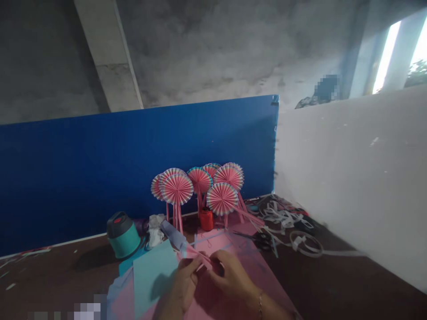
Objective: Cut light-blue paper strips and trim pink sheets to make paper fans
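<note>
Both hands are pinched on a narrow folded pink paper (191,252), low in the middle of the view. My left hand (187,278) grips it from the left, and my right hand (231,274) closes on its near end from the right. A pale lilac piece (173,235) lies just beyond the paper; whether the two are joined I cannot tell. Under the hands are pink sheets (253,266), with a light blue sheet (151,271) to the left. Black scissors (262,240) lie on the pink sheets, near a red spool of thread (206,220).
Several pleated round pink paper fans (177,189) on pink sticks lean by the blue panel (83,169). A teal and dark grey container (123,235) stands left. White strips (280,215) and a tape roll (306,243) lie right, before a white panel (353,178). A person (322,91) is behind it.
</note>
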`<move>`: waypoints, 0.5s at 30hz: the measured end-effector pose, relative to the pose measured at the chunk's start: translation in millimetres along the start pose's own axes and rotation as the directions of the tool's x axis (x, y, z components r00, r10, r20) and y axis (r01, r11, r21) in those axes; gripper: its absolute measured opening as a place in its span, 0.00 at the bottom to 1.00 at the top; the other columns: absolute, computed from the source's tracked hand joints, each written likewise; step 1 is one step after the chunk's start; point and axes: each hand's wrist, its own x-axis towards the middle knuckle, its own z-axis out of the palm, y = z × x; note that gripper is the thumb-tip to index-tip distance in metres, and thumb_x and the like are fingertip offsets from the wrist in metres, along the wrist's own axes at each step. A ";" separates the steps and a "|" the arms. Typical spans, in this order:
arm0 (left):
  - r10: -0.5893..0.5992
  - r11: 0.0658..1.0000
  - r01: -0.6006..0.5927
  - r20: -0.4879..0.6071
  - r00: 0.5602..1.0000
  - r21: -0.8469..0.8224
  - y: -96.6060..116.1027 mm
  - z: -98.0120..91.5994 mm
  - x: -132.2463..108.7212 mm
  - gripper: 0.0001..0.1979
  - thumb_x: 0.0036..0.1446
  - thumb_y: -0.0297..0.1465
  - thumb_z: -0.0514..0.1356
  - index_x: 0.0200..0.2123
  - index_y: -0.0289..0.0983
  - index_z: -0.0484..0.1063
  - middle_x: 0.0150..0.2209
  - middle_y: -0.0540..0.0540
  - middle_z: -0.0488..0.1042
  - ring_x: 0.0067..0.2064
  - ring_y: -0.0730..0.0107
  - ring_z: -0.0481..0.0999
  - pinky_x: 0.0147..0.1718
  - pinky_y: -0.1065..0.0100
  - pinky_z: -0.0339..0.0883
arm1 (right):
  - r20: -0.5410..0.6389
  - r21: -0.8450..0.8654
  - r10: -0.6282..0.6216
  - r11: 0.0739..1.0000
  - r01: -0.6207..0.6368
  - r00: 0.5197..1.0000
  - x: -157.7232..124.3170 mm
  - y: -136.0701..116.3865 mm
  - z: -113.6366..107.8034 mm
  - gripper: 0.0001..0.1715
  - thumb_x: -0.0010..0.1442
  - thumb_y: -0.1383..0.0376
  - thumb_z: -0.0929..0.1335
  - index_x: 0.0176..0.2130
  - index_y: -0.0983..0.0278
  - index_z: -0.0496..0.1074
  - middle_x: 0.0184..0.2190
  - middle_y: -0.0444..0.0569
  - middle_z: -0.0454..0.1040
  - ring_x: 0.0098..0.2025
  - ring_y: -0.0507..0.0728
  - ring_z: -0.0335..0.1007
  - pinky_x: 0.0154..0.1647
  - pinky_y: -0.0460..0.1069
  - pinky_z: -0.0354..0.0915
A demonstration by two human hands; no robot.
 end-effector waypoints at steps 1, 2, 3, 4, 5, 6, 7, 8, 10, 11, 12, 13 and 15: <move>0.002 1.000 -0.003 0.010 1.000 0.015 -0.3 0.5 -0.6 0.05 0.45 0.25 0.70 0.24 0.36 0.76 0.30 0.44 0.79 0.36 0.61 0.80 0.41 0.62 0.73 | -0.010 0.003 0.015 1.000 -0.015 1.000 0.6 0.7 0.3 0.05 0.50 0.68 0.67 0.31 0.64 0.72 0.29 0.47 0.74 0.32 0.55 0.65 0.33 0.48 0.58; 0.009 1.000 -0.009 0.001 1.000 0.021 -0.1 0.7 -1.0 0.05 0.46 0.24 0.69 0.23 0.36 0.76 0.29 0.45 0.79 0.36 0.62 0.80 0.41 0.63 0.72 | -0.018 0.023 0.034 0.999 -0.034 0.999 1.3 1.7 0.7 0.05 0.50 0.70 0.66 0.30 0.64 0.71 0.29 0.47 0.74 0.31 0.54 0.65 0.33 0.47 0.57; 0.015 1.000 -0.015 -0.024 1.000 0.016 0.6 0.6 -1.2 0.06 0.45 0.23 0.69 0.22 0.36 0.75 0.28 0.46 0.79 0.34 0.64 0.80 0.39 0.65 0.72 | -0.021 0.048 0.055 0.997 -0.054 0.998 2.1 3.1 0.9 0.05 0.49 0.71 0.65 0.29 0.65 0.70 0.27 0.46 0.73 0.31 0.53 0.64 0.31 0.46 0.57; 0.022 1.000 -0.022 -0.060 0.998 0.001 1.8 0.3 -1.2 0.07 0.45 0.22 0.69 0.22 0.36 0.75 0.26 0.47 0.78 0.32 0.67 0.79 0.37 0.67 0.72 | -0.018 0.082 0.075 0.994 -0.073 0.997 2.8 4.7 1.0 0.05 0.48 0.72 0.65 0.27 0.65 0.69 0.25 0.44 0.72 0.29 0.53 0.63 0.30 0.45 0.56; 0.030 0.999 -0.032 -0.102 0.994 -0.020 3.5 -0.3 -1.0 0.08 0.45 0.20 0.69 0.21 0.36 0.75 0.25 0.49 0.77 0.30 0.69 0.78 0.35 0.70 0.72 | -0.011 0.121 0.089 0.989 -0.087 0.996 3.6 6.6 1.0 0.04 0.47 0.72 0.65 0.26 0.65 0.68 0.24 0.43 0.70 0.28 0.52 0.62 0.29 0.45 0.55; 0.034 0.998 -0.041 -0.140 0.990 -0.048 5.6 -0.9 -0.6 0.09 0.45 0.19 0.68 0.22 0.36 0.74 0.24 0.50 0.76 0.29 0.71 0.77 0.32 0.72 0.71 | 0.000 0.159 0.093 0.983 -0.092 0.996 4.5 8.6 0.9 0.04 0.46 0.72 0.65 0.25 0.65 0.68 0.23 0.42 0.69 0.28 0.51 0.61 0.28 0.44 0.55; 0.039 0.996 -0.052 -0.166 0.985 -0.074 7.9 -1.4 -0.1 0.09 0.46 0.18 0.67 0.23 0.37 0.74 0.25 0.51 0.76 0.28 0.73 0.77 0.31 0.74 0.71 | 0.011 0.194 0.093 0.977 -0.094 0.996 5.4 10.6 0.6 0.03 0.46 0.72 0.65 0.24 0.65 0.67 0.22 0.41 0.68 0.27 0.51 0.60 0.28 0.44 0.55; 0.038 0.993 -0.058 -0.187 0.982 -0.099 10.2 -1.9 0.4 0.10 0.48 0.17 0.65 0.23 0.37 0.74 0.25 0.51 0.76 0.27 0.74 0.76 0.29 0.75 0.70 | 0.024 0.223 0.089 0.971 -0.092 0.996 6.5 12.6 0.2 0.03 0.45 0.72 0.66 0.23 0.65 0.67 0.21 0.41 0.67 0.26 0.51 0.60 0.28 0.44 0.55; 0.034 0.987 -0.069 -0.229 0.973 -0.146 14.6 -2.4 1.6 0.10 0.51 0.17 0.63 0.23 0.35 0.72 0.24 0.51 0.75 0.24 0.77 0.74 0.25 0.77 0.69 | 0.038 0.277 0.071 0.958 -0.079 0.997 8.8 16.5 -0.7 0.02 0.47 0.69 0.67 0.23 0.65 0.68 0.20 0.41 0.67 0.25 0.50 0.59 0.27 0.44 0.55; 0.033 0.985 -0.073 -0.242 0.970 -0.159 16.3 -2.5 2.2 0.09 0.52 0.17 0.63 0.24 0.35 0.72 0.24 0.51 0.74 0.22 0.78 0.73 0.24 0.78 0.69 | 0.038 0.303 0.054 0.951 -0.063 0.998 10.0 18.2 -1.2 0.04 0.48 0.67 0.67 0.24 0.65 0.69 0.20 0.41 0.67 0.25 0.50 0.59 0.26 0.44 0.55; 0.034 0.983 -0.078 -0.251 0.967 -0.168 17.8 -2.6 2.7 0.08 0.53 0.18 0.63 0.25 0.34 0.72 0.24 0.50 0.74 0.21 0.79 0.72 0.23 0.78 0.70 | 0.034 0.330 0.034 0.943 -0.043 0.999 11.2 19.7 -1.7 0.06 0.50 0.64 0.68 0.24 0.65 0.71 0.20 0.42 0.68 0.25 0.51 0.59 0.26 0.44 0.55; 0.035 0.982 -0.080 -0.254 0.967 -0.171 19.0 -2.6 3.0 0.07 0.54 0.20 0.63 0.26 0.34 0.71 0.24 0.50 0.74 0.21 0.79 0.72 0.23 0.78 0.70 | 0.031 0.357 0.010 0.934 -0.020 0.999 12.3 20.9 -2.2 0.09 0.52 0.62 0.68 0.25 0.66 0.72 0.21 0.43 0.69 0.25 0.51 0.60 0.26 0.45 0.56; 0.038 0.979 -0.088 -0.264 0.964 -0.182 20.8 -2.7 3.3 0.06 0.56 0.21 0.63 0.27 0.34 0.71 0.23 0.50 0.74 0.21 0.79 0.72 0.22 0.78 0.71 | 0.026 0.404 -0.029 0.915 0.016 0.999 13.9 22.4 -3.3 0.14 0.54 0.57 0.67 0.27 0.66 0.75 0.23 0.46 0.72 0.26 0.52 0.63 0.27 0.45 0.58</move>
